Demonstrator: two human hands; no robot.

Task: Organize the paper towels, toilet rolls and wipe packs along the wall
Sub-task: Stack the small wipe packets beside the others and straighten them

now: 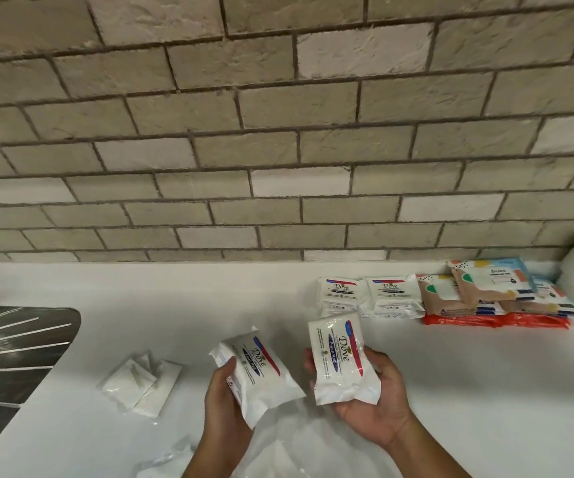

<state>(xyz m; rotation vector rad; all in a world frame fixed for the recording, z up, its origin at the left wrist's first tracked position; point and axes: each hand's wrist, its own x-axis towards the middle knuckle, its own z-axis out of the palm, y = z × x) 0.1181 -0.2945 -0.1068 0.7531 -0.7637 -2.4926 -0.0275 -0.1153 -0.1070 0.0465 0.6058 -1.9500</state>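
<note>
Right, two packs in play at once: the left hand grips one Dove wipe pack at six o'clock, thumb clamped over its near-left corner and the other fingers curled behind. The right hand cradles a second Dove pack just toward five o'clock, thumb on its left edge, fingers wrapped round the right. Both are held label-up and clear of the white counter, which I'd judge is for reading the brand and matching them to their kind. And the match is there: twin Dove packs lie side by side, touching, at the foot of the brick wall around two o'clock. A stack of patterned wipe packs sits on orange packs beside them toward three. So these two belong at the row's left end, I reckon. Small white tissue packs sit loose at seven o'clock. A clear plastic bag lies crumpled under the wrists; what's inside is too blurred to tell.
</note>
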